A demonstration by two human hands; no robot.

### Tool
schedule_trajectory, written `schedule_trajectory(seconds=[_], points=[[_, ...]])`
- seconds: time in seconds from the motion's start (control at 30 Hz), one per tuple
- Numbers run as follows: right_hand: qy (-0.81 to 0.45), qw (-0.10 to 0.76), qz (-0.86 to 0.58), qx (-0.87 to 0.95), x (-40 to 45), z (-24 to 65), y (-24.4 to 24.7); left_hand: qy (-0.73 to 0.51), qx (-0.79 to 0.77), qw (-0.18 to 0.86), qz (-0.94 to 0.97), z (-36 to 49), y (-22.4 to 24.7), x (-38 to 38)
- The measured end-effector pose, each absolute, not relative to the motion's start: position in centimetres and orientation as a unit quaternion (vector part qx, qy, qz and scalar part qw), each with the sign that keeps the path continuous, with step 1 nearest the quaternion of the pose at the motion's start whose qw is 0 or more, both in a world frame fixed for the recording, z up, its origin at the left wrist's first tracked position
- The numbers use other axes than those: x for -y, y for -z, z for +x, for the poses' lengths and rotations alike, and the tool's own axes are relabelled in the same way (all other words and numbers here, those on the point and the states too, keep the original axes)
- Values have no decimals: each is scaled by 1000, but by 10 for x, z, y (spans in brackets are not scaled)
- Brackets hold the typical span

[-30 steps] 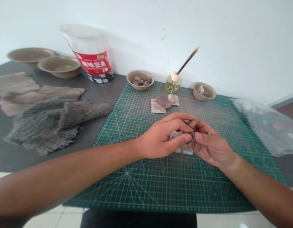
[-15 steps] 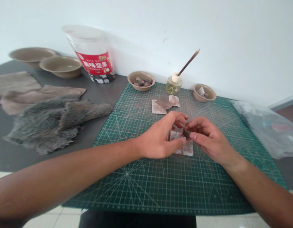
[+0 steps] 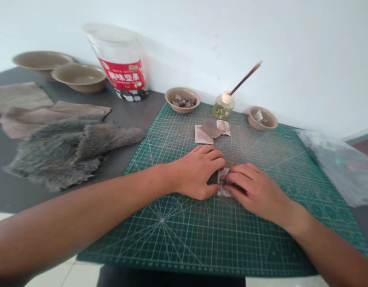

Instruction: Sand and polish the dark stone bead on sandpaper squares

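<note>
A small folded white paper packet (image 3: 223, 182) lies on the green cutting mat (image 3: 172, 235), with a dark lump showing in its fold. My left hand (image 3: 198, 172) presses its left side, fingers curled over the edge. My right hand (image 3: 252, 187) lies over its right side, fingertips against the fold. The hands nearly meet, hiding most of the packet. Ahead of them on the mat lie two pale paper squares (image 3: 203, 135) and a brown sheet (image 3: 210, 129).
A bowl of dark stones (image 3: 181, 99), a bowl of paper scraps (image 3: 261, 118) and a glass jar with a stick (image 3: 223, 107) stand at the mat's far edge. Grey fur pelts (image 3: 61, 155), a red-labelled plastic tub (image 3: 122, 73) and a plastic bag (image 3: 333, 167) flank the mat.
My hands have dropped from holding the dark lump up to pressing on the mat. The paper has folded around the lump and looks narrower. The view has tilted slightly.
</note>
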State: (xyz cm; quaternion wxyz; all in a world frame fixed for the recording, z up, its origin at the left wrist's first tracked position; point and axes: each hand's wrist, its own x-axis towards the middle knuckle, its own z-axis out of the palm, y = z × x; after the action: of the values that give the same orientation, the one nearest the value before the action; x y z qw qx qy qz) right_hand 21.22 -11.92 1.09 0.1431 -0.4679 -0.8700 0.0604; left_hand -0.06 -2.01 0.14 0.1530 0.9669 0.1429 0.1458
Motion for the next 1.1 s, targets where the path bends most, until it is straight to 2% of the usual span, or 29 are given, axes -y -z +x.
schedule_trajectory(seconds=[0.27, 0.47, 0.6, 0.77, 1.0, 1.1], points=[[-79, 135, -426, 891, 117, 219, -15, -140, -147, 135, 970, 0, 0, 23], [-20, 130, -399, 908, 114, 221, -14, -134, -153, 137, 970, 1, 0, 23], [-59, 104, -401, 908, 112, 226, -18, -137, -153, 135, 969, 1, 0, 23], [-92, 120, -395, 906, 115, 224, -18, -135, -153, 135, 970, 0, 0, 23], [-52, 111, -428, 895, 111, 224, -17, -135, -152, 138, 969, 1, 1, 23], [-92, 103, -417, 898, 112, 226, -20, -135, -155, 138, 969, 1, 1, 23]])
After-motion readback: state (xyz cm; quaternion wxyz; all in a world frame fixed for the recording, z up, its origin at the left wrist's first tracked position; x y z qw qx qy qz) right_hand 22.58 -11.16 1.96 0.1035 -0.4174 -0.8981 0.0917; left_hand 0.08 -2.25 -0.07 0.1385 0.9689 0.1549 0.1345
